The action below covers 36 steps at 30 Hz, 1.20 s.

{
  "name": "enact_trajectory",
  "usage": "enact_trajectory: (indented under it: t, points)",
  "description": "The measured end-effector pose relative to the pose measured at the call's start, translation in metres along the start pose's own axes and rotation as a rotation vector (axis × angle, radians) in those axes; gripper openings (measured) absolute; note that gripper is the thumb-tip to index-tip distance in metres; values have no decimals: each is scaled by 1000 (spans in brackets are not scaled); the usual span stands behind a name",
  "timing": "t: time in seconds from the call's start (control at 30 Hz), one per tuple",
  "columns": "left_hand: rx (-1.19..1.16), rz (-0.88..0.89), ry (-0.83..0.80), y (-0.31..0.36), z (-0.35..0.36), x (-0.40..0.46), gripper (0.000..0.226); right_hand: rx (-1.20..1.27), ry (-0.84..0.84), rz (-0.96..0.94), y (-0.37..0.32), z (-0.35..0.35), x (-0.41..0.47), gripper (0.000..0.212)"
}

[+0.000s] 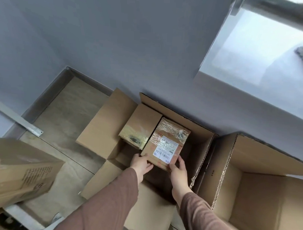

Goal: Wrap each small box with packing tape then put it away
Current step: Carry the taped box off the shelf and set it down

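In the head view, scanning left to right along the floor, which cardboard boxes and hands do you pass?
Printed carton → plain taped small box → left hand → labelled taped box, held by both hands over the open middle carton → right hand → open right carton.

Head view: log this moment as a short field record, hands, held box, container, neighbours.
left hand: grips the labelled box's near left corner
right hand: grips its near right corner
labelled box: taped, shipping label up, held inside the open carton
open carton: flaps up, on the floor
second small box: taped, beside the labelled box on its left
other carton: open, to the right
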State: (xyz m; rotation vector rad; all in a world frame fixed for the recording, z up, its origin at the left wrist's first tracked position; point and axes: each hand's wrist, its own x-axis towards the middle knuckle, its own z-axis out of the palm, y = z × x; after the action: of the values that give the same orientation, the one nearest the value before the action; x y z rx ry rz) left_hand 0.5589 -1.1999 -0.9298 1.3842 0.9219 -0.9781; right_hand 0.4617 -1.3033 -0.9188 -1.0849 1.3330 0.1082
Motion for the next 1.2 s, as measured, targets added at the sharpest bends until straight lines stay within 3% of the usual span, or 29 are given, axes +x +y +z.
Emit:
enact_trajectory:
  t: [0.27, 0.57, 0.7, 1.0, 1.2]
  points:
    - [-2, -5, -76, -9, -11, -39, 76, 22, -71, 112, -5, -4, -34, 70]
    - [155, 35, -66, -22, -66, -130, 53, -58, -142, 128, -21, -14, -107, 63]
    - [185, 47, -26, -20, -111, -209, 33, -117, -233, 135, -49, -23, -182, 60]
    - [114, 213, -67, -5, -180, -401, 37, -118, -319, 44, -112, -52, -367, 37]
    - [-61, 351, -58, -31, -232, -535, 29, -169, -385, -20, -99, -67, -506, 24]
